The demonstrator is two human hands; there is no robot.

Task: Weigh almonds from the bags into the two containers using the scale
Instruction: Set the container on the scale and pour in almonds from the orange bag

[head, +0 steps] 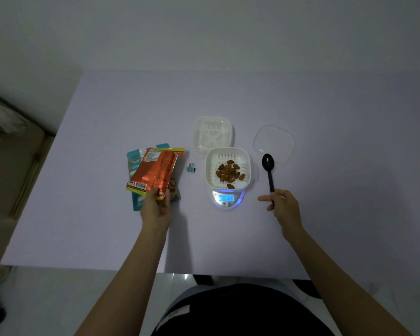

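Your left hand (155, 207) grips the bottom edge of the orange almond bag (153, 170), fingers curled round it. It is lifted at a tilt over a teal bag (134, 163) that lies flat on the table (107, 226). Your right hand (284, 205) holds the handle of a black spoon (268, 169), with the forefinger stretched out to the left and the empty bowl of the spoon pointing away from you. Between your hands sits the scale (227, 199), its display lit blue, and on it stands a white container (246, 163) with a small heap of almonds (229, 173) in it. The second white container (212, 133) stands just behind, touching or nearly touching the first. A clear lid (274, 141) lies beyond the spoon, and a small teal binder clip (190, 167) lies between the bags and the scale.
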